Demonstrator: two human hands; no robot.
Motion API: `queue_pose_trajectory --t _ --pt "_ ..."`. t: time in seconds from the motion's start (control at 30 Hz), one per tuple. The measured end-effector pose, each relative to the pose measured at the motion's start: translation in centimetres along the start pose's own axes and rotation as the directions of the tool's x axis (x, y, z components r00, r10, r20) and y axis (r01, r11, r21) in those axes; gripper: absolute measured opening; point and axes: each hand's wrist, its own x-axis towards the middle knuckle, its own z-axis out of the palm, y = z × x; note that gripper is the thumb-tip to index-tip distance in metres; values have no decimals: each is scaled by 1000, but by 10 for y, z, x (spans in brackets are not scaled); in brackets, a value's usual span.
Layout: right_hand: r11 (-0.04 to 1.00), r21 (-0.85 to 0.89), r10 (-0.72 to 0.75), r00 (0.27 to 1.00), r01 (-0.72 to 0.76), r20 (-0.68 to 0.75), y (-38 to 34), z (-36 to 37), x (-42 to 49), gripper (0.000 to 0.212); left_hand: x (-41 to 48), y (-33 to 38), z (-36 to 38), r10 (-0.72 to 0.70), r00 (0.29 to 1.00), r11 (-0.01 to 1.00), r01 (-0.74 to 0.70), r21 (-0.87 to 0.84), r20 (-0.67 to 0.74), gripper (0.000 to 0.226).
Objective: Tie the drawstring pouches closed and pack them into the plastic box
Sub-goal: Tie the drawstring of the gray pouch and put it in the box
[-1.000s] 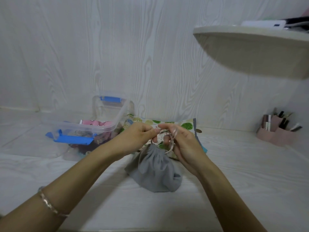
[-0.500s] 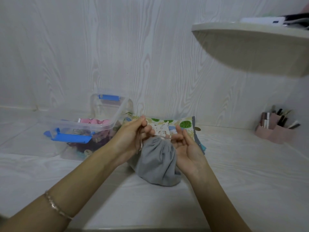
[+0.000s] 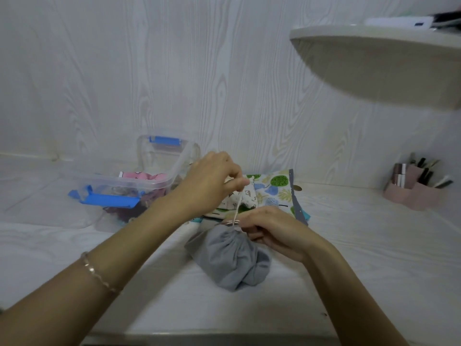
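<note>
**Grey pouch: drawing the cord tight**

Thumb and forefinger of the left hand point(image 3: 212, 181) pinch the pale drawstring point(image 3: 238, 203), which runs taut and slightly slanted up from the gathered neck. The fingers of the right hand point(image 3: 272, 228) are curled at that neck and grip the bunched fabric where the cord comes out. The grey pouch point(image 3: 229, 258) rests on the white table point(image 3: 374, 245) between the two forearms. Its mouth is puckered. Whether a knot has been formed cannot be seen.

Recommended handling, as a judgement:

1. Anchor the neck with the right hand so the pouch does not lift.
2. Pull the cord in line with its channel, using steady tension and no jerk.
3. Seat the knot hard against the gathers. Slack there is likely to let the mouth reopen.

The plastic box point(image 3: 139, 183) stands open near the left hand, behind and to its side, with fabric items already inside. Patterned pouches point(image 3: 277, 186) lie flat just beyond both hands.
</note>
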Motion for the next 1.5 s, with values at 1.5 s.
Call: queue_pose_trajectory --t 1.5 --pt "966 -47 -257 919 255 -298 20 18 -5 22 -59 -8 6 -294 914 790 397 -467 278 7"
